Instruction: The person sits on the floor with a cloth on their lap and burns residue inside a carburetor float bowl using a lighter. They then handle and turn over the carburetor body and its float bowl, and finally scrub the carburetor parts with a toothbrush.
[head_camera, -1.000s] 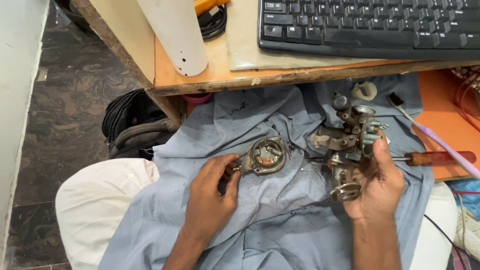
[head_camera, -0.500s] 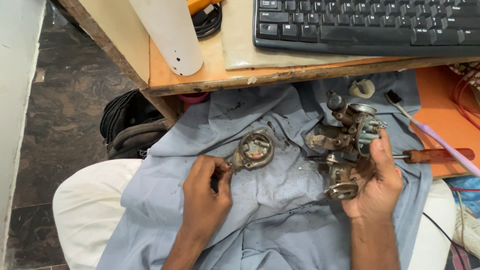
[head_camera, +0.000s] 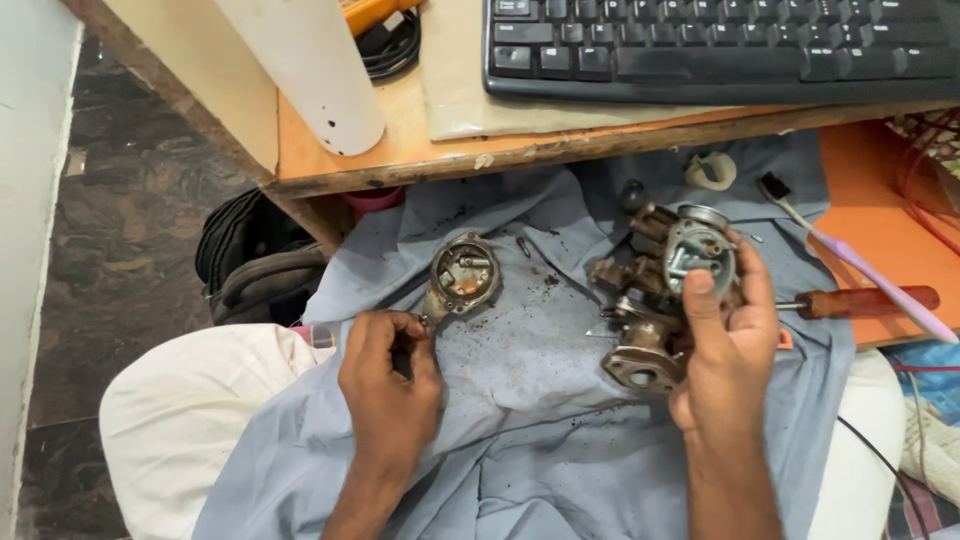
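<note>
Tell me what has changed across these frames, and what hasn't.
The left hand drew back toward the body and no longer covers the round bowl cover, which now lies exposed on the grey cloth; its fingertips pinch something small beside the cover. The right hand kept its grip on the carburetor body. The screwdriver, toothbrush and keyboard stayed put.

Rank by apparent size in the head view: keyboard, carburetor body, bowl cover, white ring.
1. keyboard, largest, though cut off by the frame.
2. carburetor body, in the right hand.
3. bowl cover, at the left hand fingertips.
4. white ring, smallest.
</note>
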